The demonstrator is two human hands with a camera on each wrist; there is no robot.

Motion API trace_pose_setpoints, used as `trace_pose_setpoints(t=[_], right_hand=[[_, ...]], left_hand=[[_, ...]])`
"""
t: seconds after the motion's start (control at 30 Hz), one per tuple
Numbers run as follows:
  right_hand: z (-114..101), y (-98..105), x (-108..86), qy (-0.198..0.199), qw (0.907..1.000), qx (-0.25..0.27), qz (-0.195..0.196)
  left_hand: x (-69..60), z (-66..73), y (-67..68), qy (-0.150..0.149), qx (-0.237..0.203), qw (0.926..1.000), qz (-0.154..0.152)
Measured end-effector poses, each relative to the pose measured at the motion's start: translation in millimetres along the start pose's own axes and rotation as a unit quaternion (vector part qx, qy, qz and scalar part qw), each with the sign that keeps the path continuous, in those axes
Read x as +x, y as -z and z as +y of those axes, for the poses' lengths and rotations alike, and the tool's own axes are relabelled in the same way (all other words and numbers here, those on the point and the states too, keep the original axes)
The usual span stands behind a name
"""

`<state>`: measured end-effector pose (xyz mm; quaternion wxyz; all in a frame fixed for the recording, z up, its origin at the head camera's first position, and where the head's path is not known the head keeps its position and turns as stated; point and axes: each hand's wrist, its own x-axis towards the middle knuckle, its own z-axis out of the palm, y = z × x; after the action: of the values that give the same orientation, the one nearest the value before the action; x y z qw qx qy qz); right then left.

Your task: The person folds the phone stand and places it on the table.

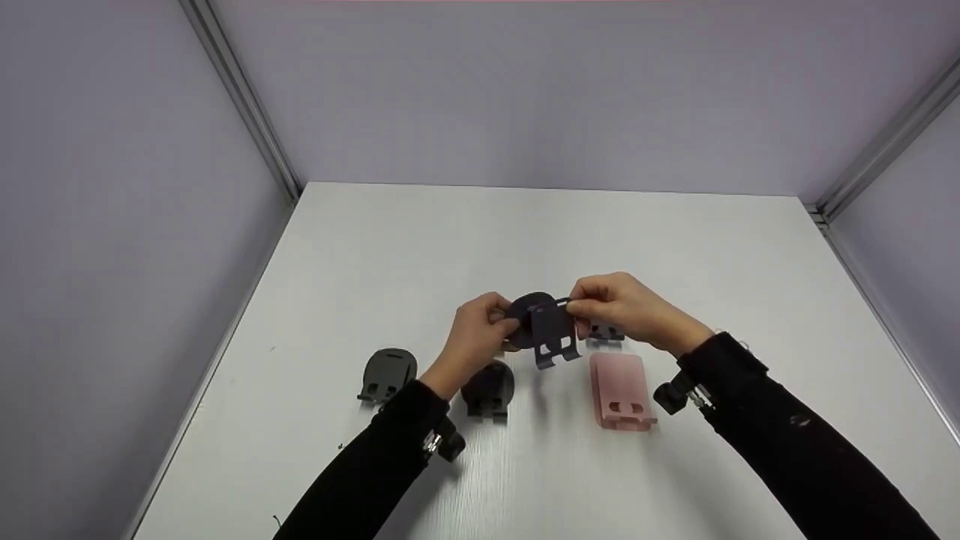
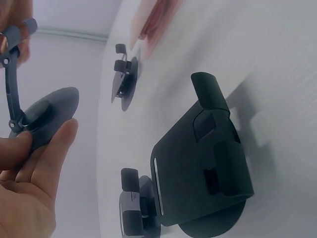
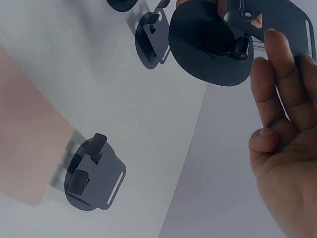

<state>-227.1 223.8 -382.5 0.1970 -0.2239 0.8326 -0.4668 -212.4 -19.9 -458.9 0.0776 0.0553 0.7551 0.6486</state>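
A dark phone stand [image 1: 553, 327] with a round base and a hooked plate is held up above the white table between both hands. My left hand [image 1: 474, 330] pinches the rim of its round base [image 2: 62, 106] between thumb and fingers. On the other side, my right hand [image 1: 622, 307] grips the plate near its slotted edge. In the right wrist view the fingers [image 3: 280, 54] lie against the plate, and the base [image 3: 198, 44] stands at an angle to it. Beneath the hands, a black phone stand [image 1: 489, 382] rests on the table, partly behind the left wrist.
A dark grey phone stand [image 1: 388, 373] lies to the left. To the right is a pink phone stand [image 1: 621, 386], with another dark stand [image 3: 96, 173] behind it, partly covered by the right hand in the head view. Pale panels [image 1: 540, 97] enclose the white table [image 1: 420, 240].
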Motion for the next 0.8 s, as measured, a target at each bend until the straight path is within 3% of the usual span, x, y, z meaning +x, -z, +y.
trace_pose_setpoints(t=[0.2, 0.43, 0.8], right_hand=[[3.1, -3.2, 1.2, 0.005, 0.9999, -0.009, 0.004], [1.5, -6.5, 1.8, 0.009, 0.9999, -0.005, 0.007], [0.8, -12.2, 2.4, -0.011, 0.9999, 0.004, 0.008]], left_hand=[[-2.5, -0.7, 2.3, -0.025, 0.021, 0.9994, 0.008], [-4.8, -2.8, 5.0, -0.049, 0.012, 0.9986, 0.015], [-10.1, -4.6, 6.0, -0.086, 0.031, 0.9954, 0.028]])
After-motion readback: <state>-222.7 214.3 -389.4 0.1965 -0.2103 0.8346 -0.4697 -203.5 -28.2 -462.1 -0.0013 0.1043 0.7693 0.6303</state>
